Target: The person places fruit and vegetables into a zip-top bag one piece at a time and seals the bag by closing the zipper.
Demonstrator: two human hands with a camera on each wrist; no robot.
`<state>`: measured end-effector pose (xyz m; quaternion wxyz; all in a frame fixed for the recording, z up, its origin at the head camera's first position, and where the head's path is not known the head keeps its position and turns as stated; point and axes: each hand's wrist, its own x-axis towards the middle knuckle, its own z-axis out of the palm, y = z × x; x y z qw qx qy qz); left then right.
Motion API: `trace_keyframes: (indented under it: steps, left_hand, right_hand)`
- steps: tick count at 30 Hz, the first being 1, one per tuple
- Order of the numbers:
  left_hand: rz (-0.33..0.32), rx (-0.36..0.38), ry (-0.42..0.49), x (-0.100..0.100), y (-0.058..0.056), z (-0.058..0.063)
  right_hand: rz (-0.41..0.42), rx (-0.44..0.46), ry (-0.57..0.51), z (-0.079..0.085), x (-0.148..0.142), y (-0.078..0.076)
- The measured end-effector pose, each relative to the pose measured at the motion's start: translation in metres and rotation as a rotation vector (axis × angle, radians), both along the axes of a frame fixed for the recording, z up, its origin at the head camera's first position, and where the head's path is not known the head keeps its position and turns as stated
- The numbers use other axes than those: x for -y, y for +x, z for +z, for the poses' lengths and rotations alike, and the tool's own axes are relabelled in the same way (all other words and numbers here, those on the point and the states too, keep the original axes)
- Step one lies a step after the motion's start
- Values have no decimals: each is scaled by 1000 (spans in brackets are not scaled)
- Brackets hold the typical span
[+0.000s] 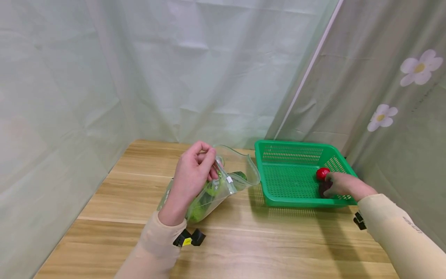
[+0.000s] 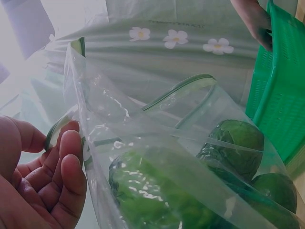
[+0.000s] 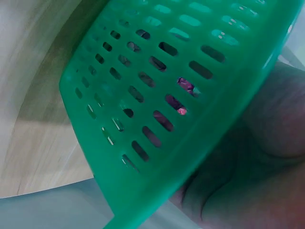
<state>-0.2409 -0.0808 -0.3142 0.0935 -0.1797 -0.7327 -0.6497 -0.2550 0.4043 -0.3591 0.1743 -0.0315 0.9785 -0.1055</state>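
Note:
My left hand [image 1: 195,170] pinches the rim of a clear zip bag [image 1: 251,175] between thumb and fingers, its mouth gaping to the right. Through the plastic, the left wrist view shows a glossy light-green vegetable [image 2: 147,191] and rounded dark-green ones [image 2: 238,145]. Over at the green basket [image 1: 278,201], my right hand [image 1: 343,184] reaches inside at the right end, with its fingers curled on a dark purplish round thing [image 1: 323,189]. Touching or close beside that lies a shiny red one [image 1: 322,173]. In the right wrist view the basket wall hides most of the fingers.
The slatted green basket stands at the right rear of a wooden table [image 1: 278,240], near the table's edge. A pale curtain [image 1: 209,77] hangs behind, and another with white flowers [image 1: 419,68] hangs at the right.

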Motion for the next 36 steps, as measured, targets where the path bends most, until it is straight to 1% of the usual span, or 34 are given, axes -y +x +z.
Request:
trace_keyframes:
  steps: [6,11,13,20,28,32,36]
  left_hand:
    - [0,-13,3,1,-1,-1]
    - [6,-21,7,1,-1,-2]
    - [8,-21,7,1,-1,-2]
    - [15,-24,3,1,-2,-2]
    - [8,-25,0,1,-2,-2]
    - [8,-24,-1,1,-2,-2]
    - [9,-23,-3,1,-2,-1]
  right_hand:
    - [-16,-37,3,1,-2,1]
    - [-30,-102,-13,6,1,2]
    - [-24,-140,-27,8,4,3]
    - [2,-279,-31,18,23,6]
    - [-5,-367,-39,24,43,6]
    - [-11,-408,-76,30,54,7]
    - [-9,-433,-147,39,69,7]
